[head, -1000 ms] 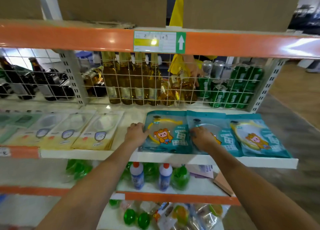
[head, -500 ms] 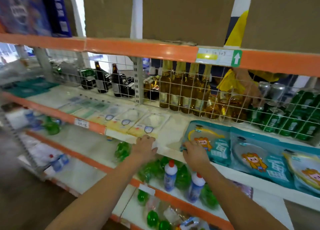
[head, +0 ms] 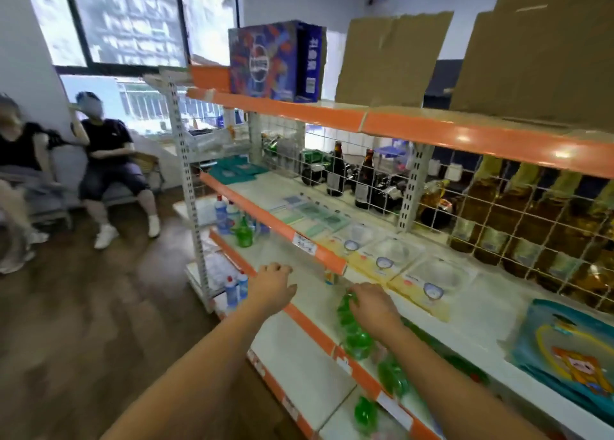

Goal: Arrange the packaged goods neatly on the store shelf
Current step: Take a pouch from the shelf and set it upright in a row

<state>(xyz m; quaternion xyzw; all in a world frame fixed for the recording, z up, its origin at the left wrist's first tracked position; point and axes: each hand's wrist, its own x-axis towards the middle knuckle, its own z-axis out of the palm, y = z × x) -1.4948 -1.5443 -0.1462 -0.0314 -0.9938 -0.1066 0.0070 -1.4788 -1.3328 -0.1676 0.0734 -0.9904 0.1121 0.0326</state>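
Both hands have been lifted off the teal cartoon-printed packets point(head: 564, 350), now left lying at the shelf's right front edge, so that group is judged done. The left hand point(head: 273, 282) is held loosely curled and empty above the lower shelf; the right hand point(head: 372, 302) is placed over green plastic bottles point(head: 354, 326), grip unclear. Further back, the flat yellow-backed blister packs point(head: 412, 275) lie in a row. The orange rail's price tag point(head: 306, 242) is too blurred to read.

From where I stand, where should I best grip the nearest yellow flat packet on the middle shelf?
Probably pinch the yellow packet at its front edge, coming from the aisle side. It lies flat with that edge toward the shelf's open front, while the wire grid blocks the back.
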